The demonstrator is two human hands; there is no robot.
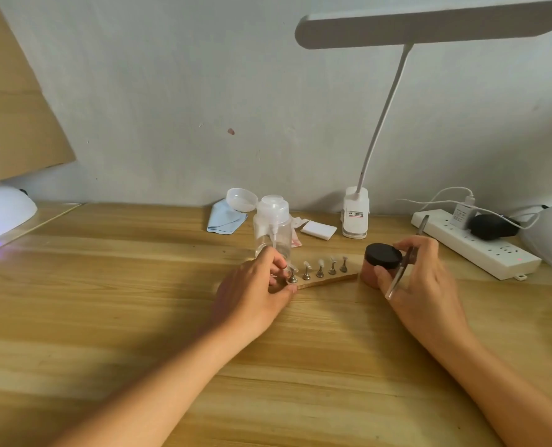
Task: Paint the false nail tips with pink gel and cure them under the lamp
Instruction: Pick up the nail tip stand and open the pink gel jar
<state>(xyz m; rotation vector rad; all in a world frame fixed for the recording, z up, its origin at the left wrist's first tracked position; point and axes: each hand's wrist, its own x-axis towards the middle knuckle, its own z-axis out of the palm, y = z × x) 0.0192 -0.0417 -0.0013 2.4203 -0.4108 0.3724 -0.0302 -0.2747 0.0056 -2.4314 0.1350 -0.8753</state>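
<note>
Bench (113,317), pale wood, head view, filling the lower half of the frame. Holder strip (329,281), thin wooden slat, lying just below centre, slanted toward 2 o'clock; five small metal stands in a row on it, each bearing one of the nail tips (320,263), pale, colour too small to tell. Left hand (255,291), reaching in from 7 o'clock; its fingers (276,261) curled, pinching the 9 o'clock end of the strip at the first stand, thumb at the slat's edge. Pink jar (369,272), black lid on, standing just beside the strip's 3 o'clock end. Right hand (429,282), reaching in from 5 o'clock; thumb against the jar's side, forefinger behind the lid; fingers also grasping a slim metal tool (397,279), its upper end pointing toward 1 o'clock. Curing lamp (6,208), white dome, at the frame's 9 o'clock edge, violet glow at its mouth, well apart from the strip. Pump bottle (273,230), clear, at 12 o'clock from the left hand; blue cloth (224,219) and clear cap (242,199) at its 10 o'clock; white pads (318,229) at its 3 o'clock. Clip lamp (355,214), white, bent neck, head at 1 o'clock of the frame. Power strip (481,250), white, two plugs in it, at 3 o'clock. Cardboard sheet (13,108) at 10 o'clock.
</note>
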